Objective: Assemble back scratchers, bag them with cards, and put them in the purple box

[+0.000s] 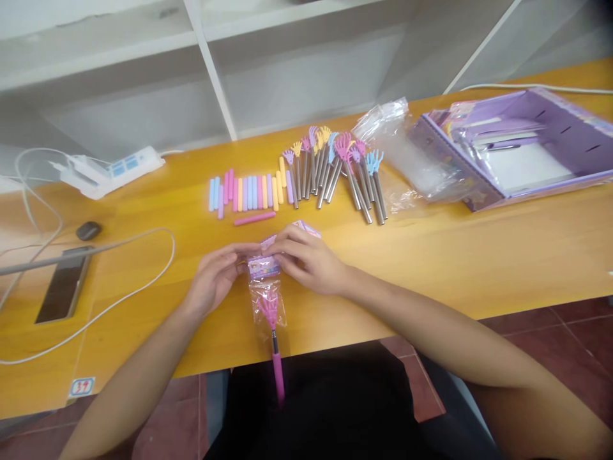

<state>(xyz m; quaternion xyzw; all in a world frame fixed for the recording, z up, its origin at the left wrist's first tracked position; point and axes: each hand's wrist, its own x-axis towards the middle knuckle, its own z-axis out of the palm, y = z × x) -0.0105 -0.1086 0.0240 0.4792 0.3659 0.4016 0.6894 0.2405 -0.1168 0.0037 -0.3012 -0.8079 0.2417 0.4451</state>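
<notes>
R hand's (309, 260) fingers are pinched tog. on the purple card (264, 268) topping a clear bag (280, 317). L hand's (215, 273) fingers are at the card's L side; can't tell if they grip or just rest. Pink scratcher (269, 309) lies below the card, head in bag, handle (278, 380) past the desk (383, 319) edge, twd my lap. Loose coloured tubes (249, 193) + metal-stemmed scratchers (343, 147) lie beyond; purple box (486, 182) far R.
</notes>
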